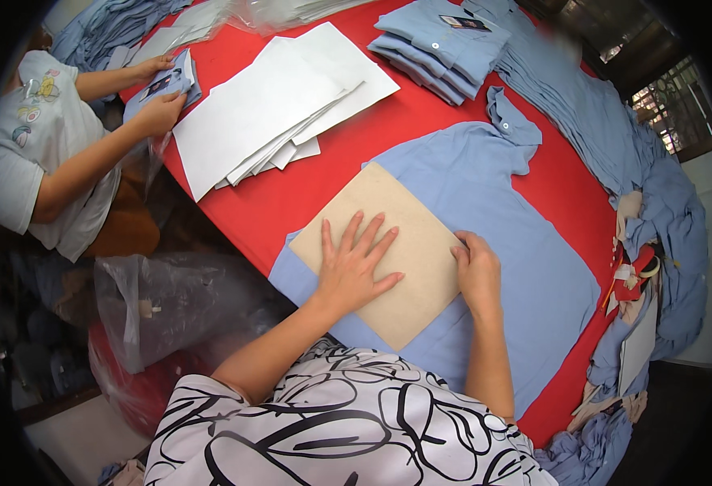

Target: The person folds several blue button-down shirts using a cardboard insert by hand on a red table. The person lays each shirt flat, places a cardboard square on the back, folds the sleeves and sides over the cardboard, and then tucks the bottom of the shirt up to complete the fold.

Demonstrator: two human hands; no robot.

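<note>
A pale blue shirt (526,267) lies spread out, its buttoned collar (508,121) pointing away from me. On top of it rests a beige cardboard sheet (425,283), turned at an angle. My left hand (352,267) presses flat on the cardboard with fingers spread. At the sheet's right corner, my right hand (479,271) is closed, thumb and fingers pinching its edge; whether some shirt fabric is also caught there is hidden.
The table has a red cover (250,223). White paper sheets (283,97) lie beyond the shirt, and folded blue shirts (441,49) are stacked at the back. More blue garments (656,202) heap along the right. At left, a co-worker (56,146) holds a folded shirt (161,85) above plastic bags (169,300).
</note>
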